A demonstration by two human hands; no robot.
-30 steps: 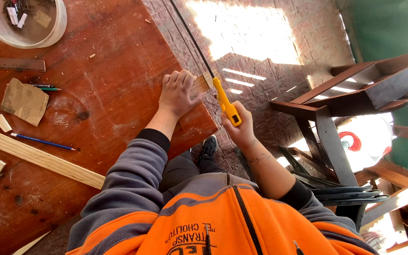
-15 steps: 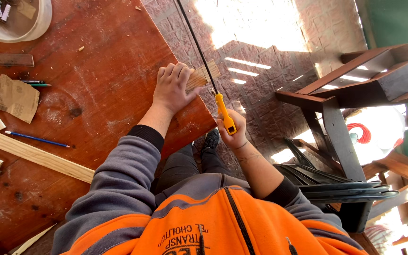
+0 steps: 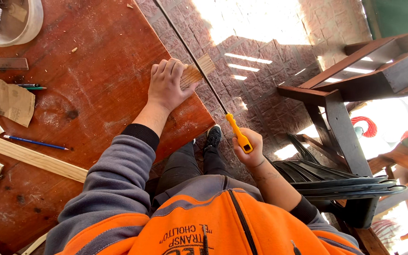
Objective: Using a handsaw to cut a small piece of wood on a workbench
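My left hand [image 3: 166,85] presses flat on a small wooden piece [image 3: 199,71] that juts over the edge of the reddish-brown table [image 3: 95,61]. My right hand [image 3: 249,153] grips the yellow handle of a hand saw [image 3: 238,133]. Its thin dark blade [image 3: 190,52] runs up and to the left across the overhanging wood, just beside my left fingers. Below the table edge I see my dark trousers and a black shoe [image 3: 212,138] on the brick paving.
On the table lie a blue pencil [image 3: 36,142], pale wooden strips [image 3: 29,156], a sheet of sandpaper [image 3: 11,101], a ruler [image 3: 1,63] and a white bowl [image 3: 22,26] with small bits. Dark wooden furniture [image 3: 355,80] and stacked black chairs [image 3: 341,186] stand at the right.
My right hand has pulled the saw back toward me, so the handle sits lower and farther from the wood. My left hand stays pressed on the piece.
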